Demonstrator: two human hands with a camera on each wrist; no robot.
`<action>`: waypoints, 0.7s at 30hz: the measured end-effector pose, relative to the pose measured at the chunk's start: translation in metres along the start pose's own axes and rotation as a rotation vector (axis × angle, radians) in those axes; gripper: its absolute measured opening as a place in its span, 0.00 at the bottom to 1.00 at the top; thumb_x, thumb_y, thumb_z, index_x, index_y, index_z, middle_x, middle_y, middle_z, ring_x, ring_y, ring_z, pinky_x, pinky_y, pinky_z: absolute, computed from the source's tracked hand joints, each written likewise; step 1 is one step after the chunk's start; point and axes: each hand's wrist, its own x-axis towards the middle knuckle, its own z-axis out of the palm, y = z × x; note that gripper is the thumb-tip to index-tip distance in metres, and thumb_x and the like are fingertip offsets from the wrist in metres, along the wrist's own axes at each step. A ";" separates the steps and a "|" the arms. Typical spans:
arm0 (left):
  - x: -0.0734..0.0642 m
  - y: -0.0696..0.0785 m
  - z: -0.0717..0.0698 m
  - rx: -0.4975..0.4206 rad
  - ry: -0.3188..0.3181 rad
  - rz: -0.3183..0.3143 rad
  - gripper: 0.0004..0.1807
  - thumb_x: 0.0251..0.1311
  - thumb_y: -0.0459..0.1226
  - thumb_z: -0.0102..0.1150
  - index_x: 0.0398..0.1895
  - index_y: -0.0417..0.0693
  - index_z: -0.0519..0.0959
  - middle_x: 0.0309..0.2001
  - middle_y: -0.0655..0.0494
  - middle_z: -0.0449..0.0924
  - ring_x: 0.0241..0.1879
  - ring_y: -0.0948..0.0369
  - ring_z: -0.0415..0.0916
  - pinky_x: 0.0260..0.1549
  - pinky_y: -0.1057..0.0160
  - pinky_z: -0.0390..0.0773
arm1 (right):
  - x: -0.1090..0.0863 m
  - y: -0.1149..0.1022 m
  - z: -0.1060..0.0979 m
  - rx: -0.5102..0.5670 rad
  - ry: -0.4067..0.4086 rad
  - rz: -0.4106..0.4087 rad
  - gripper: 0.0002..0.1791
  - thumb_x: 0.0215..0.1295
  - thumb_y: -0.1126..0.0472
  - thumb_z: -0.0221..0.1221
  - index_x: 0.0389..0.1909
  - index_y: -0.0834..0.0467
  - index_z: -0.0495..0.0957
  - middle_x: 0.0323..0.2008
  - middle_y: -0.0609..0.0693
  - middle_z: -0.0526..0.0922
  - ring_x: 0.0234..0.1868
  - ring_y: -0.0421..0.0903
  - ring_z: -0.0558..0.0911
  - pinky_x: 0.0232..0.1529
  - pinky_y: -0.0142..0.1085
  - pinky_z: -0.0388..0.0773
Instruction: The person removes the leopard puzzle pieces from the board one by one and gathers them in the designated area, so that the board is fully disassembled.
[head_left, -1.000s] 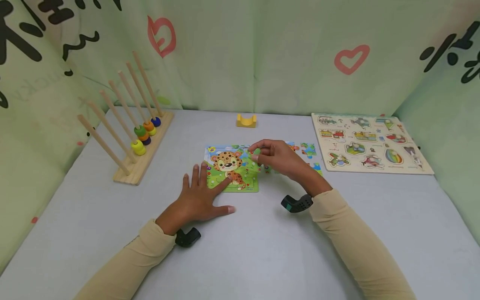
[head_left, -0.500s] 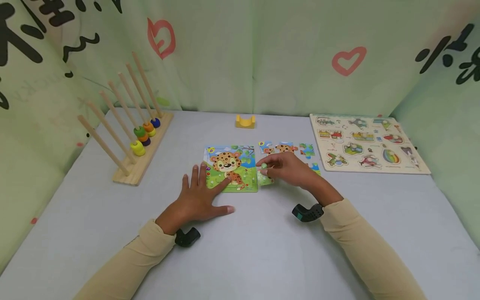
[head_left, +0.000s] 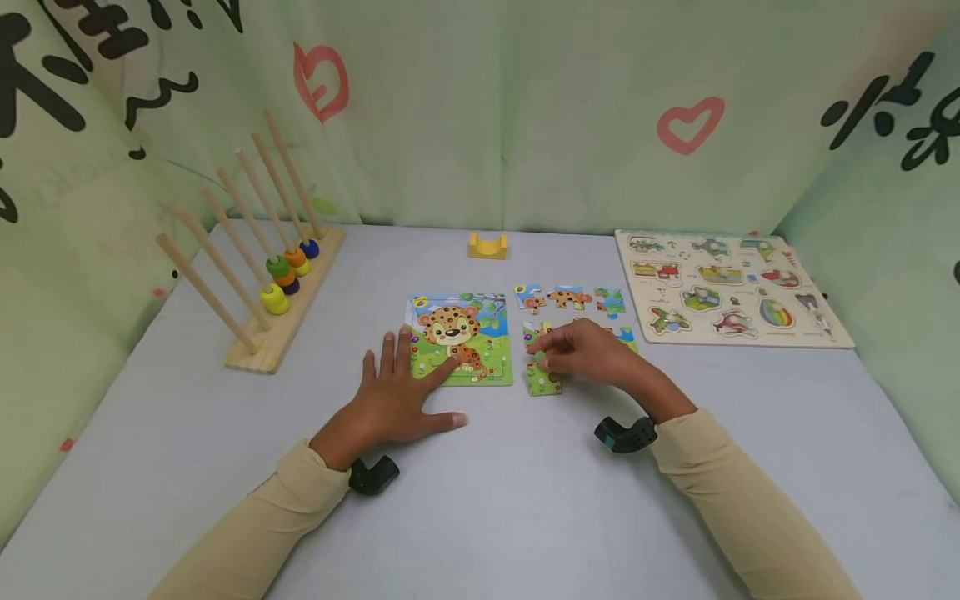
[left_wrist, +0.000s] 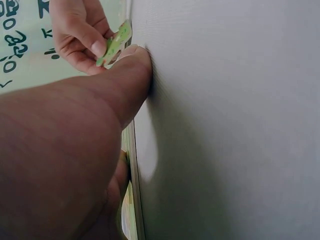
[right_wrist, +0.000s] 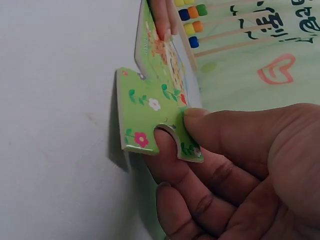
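My left hand lies with fingers spread, its fingertips on the left and lower part of a square leopard picture puzzle. To the right of that, my right hand pinches a green jigsaw piece between thumb and fingers. The right wrist view shows pink and white flowers and a rounded notch on the piece, which is tilted, one edge close to the table. Several loose jigsaw pieces with leopard and leaf prints lie just behind the right hand, some partly hidden by it.
A wooden peg stand with coloured beads stands at the left. At the back sits a small yellow block with a curved notch. A wooden vehicle puzzle board lies at the right, and a printed curtain hangs behind the table.
My right hand has drawn the jigsaw piece from the leopard puzzle's right edge rightward and nearer to me, uncovering loose pieces behind. My left hand stays in place.
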 end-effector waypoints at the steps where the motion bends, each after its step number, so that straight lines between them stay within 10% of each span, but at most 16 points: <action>1: 0.000 0.000 0.000 0.001 -0.001 0.000 0.48 0.54 0.72 0.51 0.76 0.70 0.52 0.74 0.30 0.25 0.71 0.34 0.21 0.62 0.31 0.32 | 0.000 0.001 0.001 -0.005 0.003 0.001 0.13 0.64 0.70 0.60 0.50 0.68 0.80 0.28 0.52 0.84 0.29 0.47 0.82 0.38 0.39 0.76; 21: 0.002 0.000 -0.001 -0.033 -0.026 0.007 0.48 0.54 0.70 0.53 0.77 0.68 0.53 0.74 0.33 0.21 0.71 0.37 0.17 0.61 0.30 0.29 | -0.004 0.002 0.007 -0.255 0.167 -0.013 0.07 0.60 0.66 0.65 0.40 0.60 0.85 0.32 0.48 0.81 0.33 0.46 0.74 0.34 0.38 0.72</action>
